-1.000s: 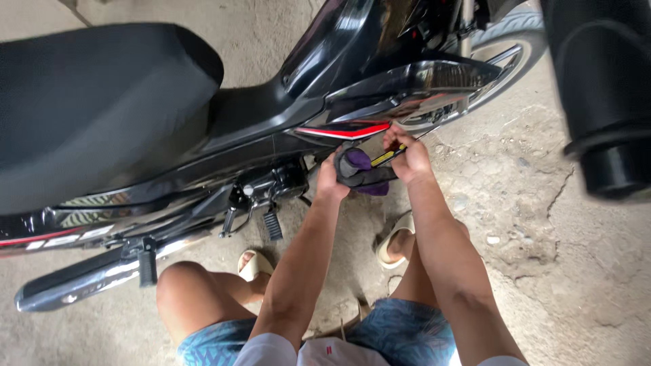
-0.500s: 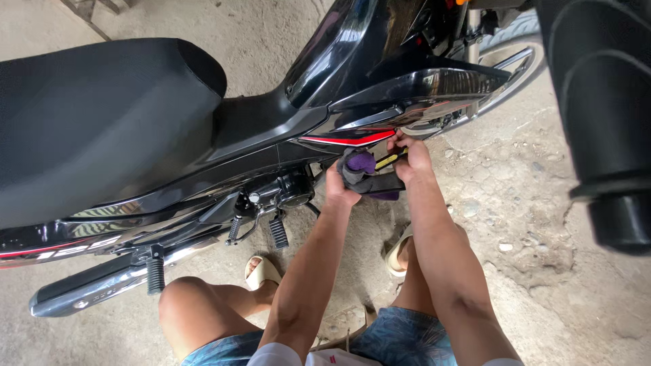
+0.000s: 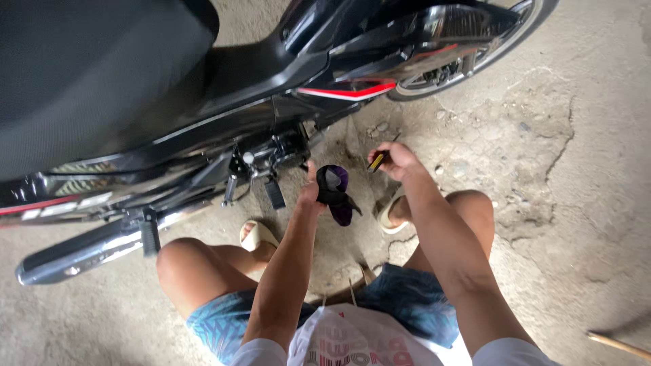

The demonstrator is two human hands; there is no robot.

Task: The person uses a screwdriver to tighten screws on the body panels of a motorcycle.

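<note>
Hands [image 3: 313, 193] [image 3: 393, 159] raised (cloth [image 3: 336, 193], screwdriver [image 3: 377, 161] gripped).

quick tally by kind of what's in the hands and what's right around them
Hands: 2, left hand and right hand
Cloths: 1, black and purple cloth in the left hand
Tools: 1, yellow-handled screwdriver in the right hand
Motorcycles: 1, black motorcycle
Sandals: 2, cream sandals
Sticks: 1, wooden stick on the concrete floor
Total: 8
</note>
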